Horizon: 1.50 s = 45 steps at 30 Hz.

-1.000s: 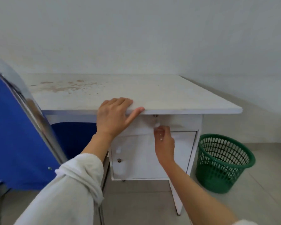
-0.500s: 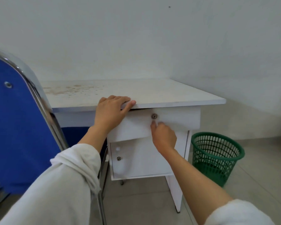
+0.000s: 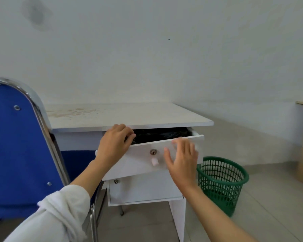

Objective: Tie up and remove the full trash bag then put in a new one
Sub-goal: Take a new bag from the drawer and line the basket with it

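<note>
Over the drawer (image 3: 140, 161) edge, left fingers (image 3: 129, 137) curl, apparently gripping.

We noted chair (image 3: 16, 145) left of desk (image 3: 129, 114); drawer (image 3: 142, 159) out under desktop, plastic bags (image 3: 161, 135) inside; cupboard (image 3: 147, 191) below; basket (image 3: 222, 182) on floor, right.

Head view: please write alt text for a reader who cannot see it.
A person's left hand grips the top edge of a pulled-out drawer holding black plastic; the right hand hovers before it, fingers spread. A green basket stands nearby.
</note>
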Available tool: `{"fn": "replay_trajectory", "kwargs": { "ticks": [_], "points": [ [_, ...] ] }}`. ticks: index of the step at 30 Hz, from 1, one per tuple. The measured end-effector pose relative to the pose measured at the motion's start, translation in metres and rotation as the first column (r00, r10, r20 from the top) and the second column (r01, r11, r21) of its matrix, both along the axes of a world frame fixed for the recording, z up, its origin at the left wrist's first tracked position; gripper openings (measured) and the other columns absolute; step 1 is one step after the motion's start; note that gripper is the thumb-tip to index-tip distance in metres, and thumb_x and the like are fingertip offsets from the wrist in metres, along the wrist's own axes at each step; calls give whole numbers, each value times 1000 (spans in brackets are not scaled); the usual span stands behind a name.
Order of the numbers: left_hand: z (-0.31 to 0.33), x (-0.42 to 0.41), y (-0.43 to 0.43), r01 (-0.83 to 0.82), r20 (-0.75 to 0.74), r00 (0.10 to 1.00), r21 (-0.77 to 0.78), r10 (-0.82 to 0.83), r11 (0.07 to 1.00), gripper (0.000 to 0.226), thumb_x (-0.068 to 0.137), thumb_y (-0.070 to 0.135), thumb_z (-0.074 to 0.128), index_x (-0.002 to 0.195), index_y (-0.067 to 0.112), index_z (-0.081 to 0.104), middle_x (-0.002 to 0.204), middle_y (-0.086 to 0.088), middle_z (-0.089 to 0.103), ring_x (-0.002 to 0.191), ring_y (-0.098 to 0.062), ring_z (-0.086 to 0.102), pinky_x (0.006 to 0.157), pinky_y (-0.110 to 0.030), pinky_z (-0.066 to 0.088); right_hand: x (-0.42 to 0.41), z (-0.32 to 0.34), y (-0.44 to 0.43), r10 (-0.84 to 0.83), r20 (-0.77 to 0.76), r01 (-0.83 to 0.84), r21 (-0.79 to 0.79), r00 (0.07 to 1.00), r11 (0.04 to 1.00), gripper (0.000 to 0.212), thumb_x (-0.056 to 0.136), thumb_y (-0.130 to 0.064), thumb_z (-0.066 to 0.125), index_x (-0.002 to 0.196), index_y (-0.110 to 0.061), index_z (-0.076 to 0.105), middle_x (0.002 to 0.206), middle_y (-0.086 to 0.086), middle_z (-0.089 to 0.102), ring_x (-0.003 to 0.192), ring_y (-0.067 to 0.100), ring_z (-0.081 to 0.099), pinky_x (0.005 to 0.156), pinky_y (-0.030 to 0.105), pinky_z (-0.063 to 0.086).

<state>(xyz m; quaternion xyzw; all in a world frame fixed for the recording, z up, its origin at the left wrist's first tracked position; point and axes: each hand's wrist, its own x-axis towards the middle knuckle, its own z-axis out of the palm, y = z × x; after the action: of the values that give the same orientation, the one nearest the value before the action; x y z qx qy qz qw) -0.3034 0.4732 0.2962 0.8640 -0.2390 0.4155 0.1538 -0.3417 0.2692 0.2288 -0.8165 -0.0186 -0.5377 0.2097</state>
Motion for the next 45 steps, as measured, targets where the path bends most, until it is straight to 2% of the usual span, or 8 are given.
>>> {"fn": "replay_trajectory", "kwargs": {
  "ticks": [4,11,18,27,31,35,37,45],
  "points": [
    [7,0,-38,33,-85,996,5,-32,999,25,94,33,51,104,15,66,99,3,66,83,-19,62,64,-33,49,16,17,-40,-163,-225,115,-214,961,970,56,88,-61,30,120,-22,54,128,-4,54,126,18,43,109,55,15],
    [24,6,-73,179,-180,973,212,-141,961,34,92,38,54,119,19,62,113,5,63,98,-16,59,76,-23,44,14,3,-51,-111,-76,92,-212,991,973,50,86,-66,33,95,-22,56,95,-6,57,93,13,42,87,53,41],
    [24,23,-72,176,-436,900,347,-7,921,32,90,32,59,120,22,63,115,3,67,104,-20,61,87,-33,49,11,-16,-56,-81,54,93,-250,995,964,46,89,-57,45,111,-19,57,112,-1,62,112,17,52,100,56,34],
    [48,-2,-39,94,-324,938,-104,-123,990,16,100,23,34,102,15,47,84,-11,63,78,-30,56,67,-40,41,3,-39,-24,14,-81,-25,-136,997,990,65,90,-66,28,143,-29,29,156,2,18,146,26,7,106,70,-2],
    [44,-27,-32,139,-518,846,-14,-126,990,27,93,54,34,105,33,46,87,-4,64,79,-23,58,72,-41,46,7,-37,-9,19,-92,-25,-71,996,997,75,86,-67,35,143,-21,26,157,2,15,147,27,4,108,67,-8],
    [31,-31,-48,42,-373,927,162,22,986,56,70,82,45,94,34,60,74,10,63,65,-7,56,59,-27,43,8,-39,-8,25,-69,-28,-53,997,998,77,85,-62,43,144,-15,25,156,3,17,146,22,7,112,62,-5],
    [28,-22,-61,42,-378,926,143,16,989,55,69,79,51,73,25,60,72,7,57,64,-10,51,55,-27,36,8,-43,-15,-7,-48,4,-71,999,997,78,86,-57,48,145,-12,23,155,6,16,146,24,8,115,58,1],
    [16,11,-107,46,-587,808,-31,-56,998,47,76,58,63,95,17,50,77,5,55,72,-18,52,62,-30,39,3,-49,-40,-96,-14,95,-102,995,990,80,89,-53,45,147,-7,17,155,12,15,145,28,13,117,41,19]
  ]
}}
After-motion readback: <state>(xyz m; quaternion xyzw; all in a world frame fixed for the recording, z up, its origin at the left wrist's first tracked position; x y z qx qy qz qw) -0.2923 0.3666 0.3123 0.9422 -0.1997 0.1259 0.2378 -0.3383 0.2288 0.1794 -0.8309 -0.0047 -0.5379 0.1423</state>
